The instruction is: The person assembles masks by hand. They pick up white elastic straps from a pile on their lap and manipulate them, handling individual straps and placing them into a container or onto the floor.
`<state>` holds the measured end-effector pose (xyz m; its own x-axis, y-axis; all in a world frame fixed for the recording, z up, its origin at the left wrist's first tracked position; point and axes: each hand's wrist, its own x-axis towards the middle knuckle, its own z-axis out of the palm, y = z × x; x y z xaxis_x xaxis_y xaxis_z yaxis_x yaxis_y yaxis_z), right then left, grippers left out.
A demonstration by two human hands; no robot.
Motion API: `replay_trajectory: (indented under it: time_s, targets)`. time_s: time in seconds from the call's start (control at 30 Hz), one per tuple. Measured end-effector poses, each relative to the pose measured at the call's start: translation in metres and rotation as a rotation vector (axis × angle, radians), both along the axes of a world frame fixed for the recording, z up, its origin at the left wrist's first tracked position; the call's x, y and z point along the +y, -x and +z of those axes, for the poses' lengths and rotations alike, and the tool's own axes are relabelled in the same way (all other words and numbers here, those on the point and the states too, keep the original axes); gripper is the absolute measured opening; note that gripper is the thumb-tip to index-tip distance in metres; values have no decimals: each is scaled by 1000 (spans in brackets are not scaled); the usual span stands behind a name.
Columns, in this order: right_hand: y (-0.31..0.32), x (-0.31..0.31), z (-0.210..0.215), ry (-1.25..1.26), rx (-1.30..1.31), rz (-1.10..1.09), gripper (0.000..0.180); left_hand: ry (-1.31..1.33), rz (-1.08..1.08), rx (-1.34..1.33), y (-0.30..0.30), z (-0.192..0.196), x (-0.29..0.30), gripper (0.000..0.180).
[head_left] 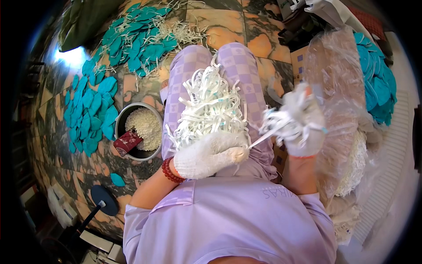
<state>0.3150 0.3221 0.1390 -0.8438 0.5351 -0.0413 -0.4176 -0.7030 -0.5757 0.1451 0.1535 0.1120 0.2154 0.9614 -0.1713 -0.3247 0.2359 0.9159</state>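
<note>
A heap of narrow white straps [211, 108], with small teal bits among them, lies on my lap. My left hand [210, 155], in a white knitted glove, rests at the heap's near edge; its fingers are closed, pinching the end of a white strap [263, 140]. That strap runs taut across to my right hand [310, 138], gloved too and raised beside my right thigh. Closed in the right hand is a loose bunch of white straps [283, 122]. Motion blurs this hand, so its separate fingers are hard to make out.
Left of my legs stands a metal pot [118, 123] of small white pieces, a dark red patterned item [128, 142] on its rim. Teal flat pieces [90, 114] pile on the marble floor. At right, a large clear plastic bag [334, 75] stands near more teal pieces [377, 79].
</note>
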Motion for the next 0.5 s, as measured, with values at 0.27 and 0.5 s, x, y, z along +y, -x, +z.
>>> replay_trajectory:
  time_s: [0.27,0.5]
  targets:
    - [-13,42,34,78,-410,-966,24,1,-67,197,3,15,-20,26]
    - [-178,133,40,-403,-347,-916,15,291,104,76,36,0,-70,24]
